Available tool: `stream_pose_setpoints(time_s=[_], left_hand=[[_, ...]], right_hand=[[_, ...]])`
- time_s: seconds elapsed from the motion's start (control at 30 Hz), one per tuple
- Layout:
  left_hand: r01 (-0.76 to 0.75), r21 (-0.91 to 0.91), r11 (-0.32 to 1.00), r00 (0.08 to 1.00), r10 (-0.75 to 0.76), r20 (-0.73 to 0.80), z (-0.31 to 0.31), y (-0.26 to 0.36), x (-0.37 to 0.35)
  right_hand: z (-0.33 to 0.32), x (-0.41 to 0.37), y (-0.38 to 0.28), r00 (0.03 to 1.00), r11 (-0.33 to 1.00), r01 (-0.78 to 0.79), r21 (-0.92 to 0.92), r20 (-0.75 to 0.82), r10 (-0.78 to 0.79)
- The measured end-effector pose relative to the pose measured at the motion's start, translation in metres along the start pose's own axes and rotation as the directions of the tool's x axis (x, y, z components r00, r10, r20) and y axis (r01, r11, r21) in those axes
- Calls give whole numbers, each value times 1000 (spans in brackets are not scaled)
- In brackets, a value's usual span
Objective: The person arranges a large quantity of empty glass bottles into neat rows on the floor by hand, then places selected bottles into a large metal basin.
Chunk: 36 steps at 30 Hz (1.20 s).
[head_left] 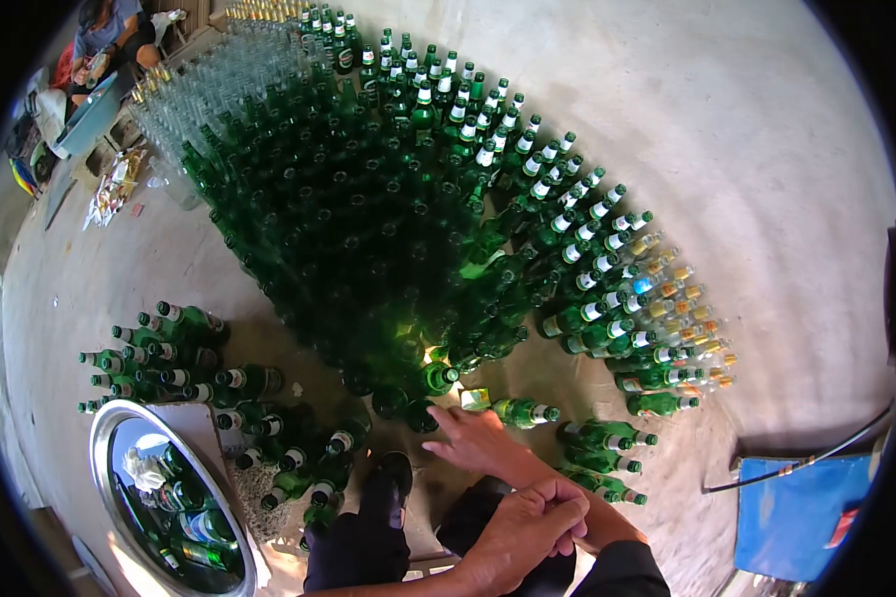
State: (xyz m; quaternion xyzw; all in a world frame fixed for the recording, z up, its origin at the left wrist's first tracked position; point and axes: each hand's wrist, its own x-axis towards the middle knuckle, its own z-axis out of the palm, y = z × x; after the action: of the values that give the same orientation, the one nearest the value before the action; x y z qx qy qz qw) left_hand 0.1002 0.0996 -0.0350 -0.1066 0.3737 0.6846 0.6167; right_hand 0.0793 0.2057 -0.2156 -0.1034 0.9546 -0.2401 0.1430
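My right hand (465, 439) stretches forward past my knees, index finger and thumb spread apart. Its fingertips are right at a dark green glass bottle (422, 416) on the near edge of a large pack of standing bottles. Just beyond stands another green bottle (438, 377), lit from behind, with a small pale label or card (475, 399) beside it. A green bottle (525, 413) with a light label stands to the right of the hand. Across my right forearm lies my left hand (533, 522), its fingers curled into a loose fist with nothing showing in it.
An oval metal basin (101, 438) at the lower left holds water, bottles and a white cloth (145, 469). Labelled bottles (254, 378) cluster beside it. Clear glass bottles (685, 310) stand right; a blue panel (791, 522) is lower right. Another person (110, 30) sits upper left beside a tub (95, 114).
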Motion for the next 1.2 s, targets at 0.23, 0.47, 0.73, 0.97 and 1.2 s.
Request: stream_pose_setpoints(time_s=[0.23,0.47,0.73,0.97,1.2], left_hand=[[-114,-16,993,992,113,-50,10,4,-12],[-133,-8,991,990,132,-51,7,5,-13],[-92,-1,996,995,92,-29,7,11,-11],[-116,50,992,993,115,20,5,17,-11],[-110,-14,994,994,110,-3,4,23,-6]], right_hand=[[33,14,5,995,999,6,43,-99,-1],[11,-14,21,981,999,-13,41,-192,21],[-102,-62,20,913,941,-103,324,-346,218],[-202,-83,10,723,667,-191,720,-356,592],[-254,-78,22,480,731,-70,679,-619,621]])
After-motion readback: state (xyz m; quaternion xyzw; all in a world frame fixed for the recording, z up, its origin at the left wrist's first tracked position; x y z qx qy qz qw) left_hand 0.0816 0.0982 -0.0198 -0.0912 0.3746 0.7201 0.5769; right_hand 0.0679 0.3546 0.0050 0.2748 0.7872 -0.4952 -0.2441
